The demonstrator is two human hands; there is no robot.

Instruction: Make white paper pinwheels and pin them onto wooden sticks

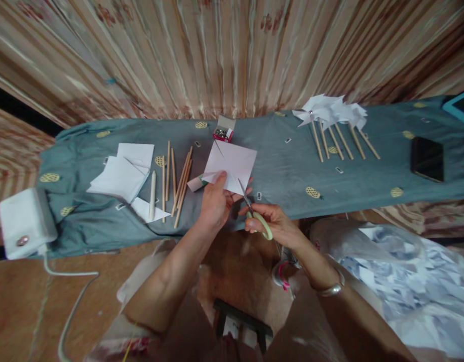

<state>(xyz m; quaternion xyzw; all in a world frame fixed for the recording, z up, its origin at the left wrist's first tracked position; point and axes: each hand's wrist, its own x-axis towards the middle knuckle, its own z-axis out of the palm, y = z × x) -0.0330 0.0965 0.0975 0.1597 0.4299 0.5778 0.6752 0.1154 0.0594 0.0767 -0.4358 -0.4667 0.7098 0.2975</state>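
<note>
My left hand pinches a square sheet of white paper by its near edge, thumb on top and fingers beneath. Dark slits run in from the sheet's corners. My right hand grips scissors with pale green handles, and their blades lie at the paper's near right corner. Just behind the sheet stands a small red box with its lid up and shiny metal bits inside. A small tube-like object lies left of the paper, partly hidden by it.
Wooden sticks, a white candle-like stick and stacked white paper lie to the left. Several paper pinwheels on sticks and a black phone lie right. A white box with a cable sits at the left end. Paper scraps fill a bag.
</note>
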